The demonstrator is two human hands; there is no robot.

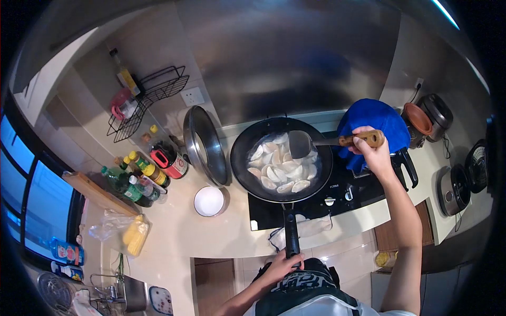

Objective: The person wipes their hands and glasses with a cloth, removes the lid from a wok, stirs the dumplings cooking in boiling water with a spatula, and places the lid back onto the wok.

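My left hand is closed round the end of the black handle of a wok on the stove. Pale half-moon dumplings lie in cloudy, steaming liquid inside it. In my right hand is the wooden handle of a spatula, held to the right of the wok. The spatula's dark blade is over the wok's far right part, above or against the dumplings; I cannot tell whether it touches them.
Left of the wok are a leaning lid, a white bowl and several sauce bottles. A blue cloth covers something on the right burner. A white cloth lies at the counter's front edge. A sink is at lower left.
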